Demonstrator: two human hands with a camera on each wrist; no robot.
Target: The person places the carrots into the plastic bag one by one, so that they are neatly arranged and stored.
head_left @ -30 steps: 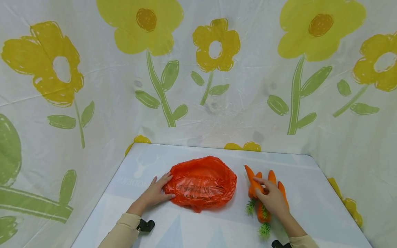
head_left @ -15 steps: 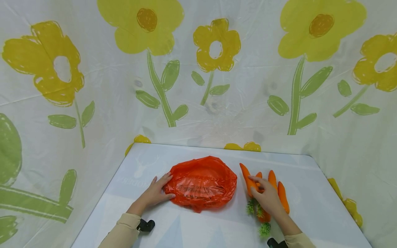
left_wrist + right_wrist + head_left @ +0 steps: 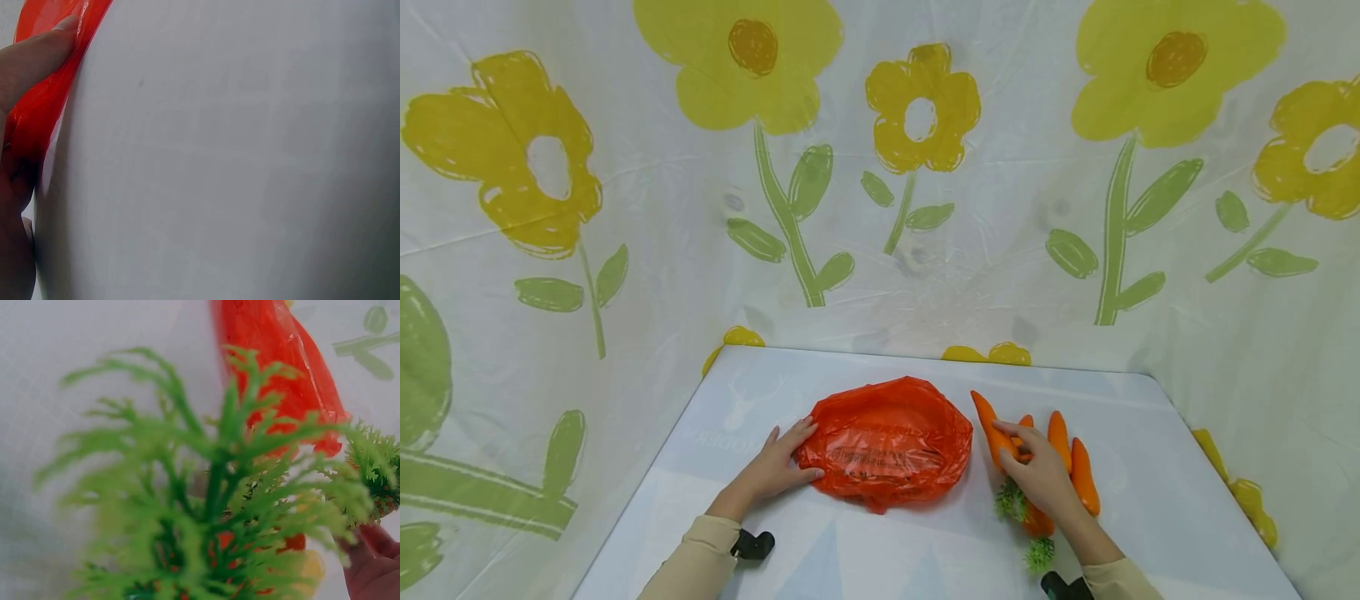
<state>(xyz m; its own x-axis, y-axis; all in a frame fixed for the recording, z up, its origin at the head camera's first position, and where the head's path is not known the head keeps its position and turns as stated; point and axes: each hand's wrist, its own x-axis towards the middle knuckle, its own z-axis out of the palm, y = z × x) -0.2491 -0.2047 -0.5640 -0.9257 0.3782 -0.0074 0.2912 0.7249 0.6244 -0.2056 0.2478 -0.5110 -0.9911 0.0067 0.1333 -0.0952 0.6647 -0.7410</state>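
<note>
A red plastic bag [image 3: 887,442] lies on the table with printed text on it. My left hand [image 3: 767,468] rests at its left edge, fingers spread, the thumb [image 3: 37,59] straight against the film in the left wrist view. My right hand [image 3: 1045,475] pinches an orange toy carrot [image 3: 988,425] between thumb and fingers, just right of the bag, its tip pointing up and left. Its green leafy top [image 3: 375,469] shows at the right of the right wrist view. Another carrot [image 3: 1039,522] lies partly hidden under my right hand.
Two more carrots [image 3: 1058,437] [image 3: 1084,477] lie to the right of my right hand. A blurred green leafy top [image 3: 219,487] fills much of the right wrist view. A flower-printed curtain [image 3: 970,275] hangs behind the white table [image 3: 865,558].
My right hand has moved a little left with the carrot, whose tip now sits closer to the bag. The left hand and the bag have stayed in place.
</note>
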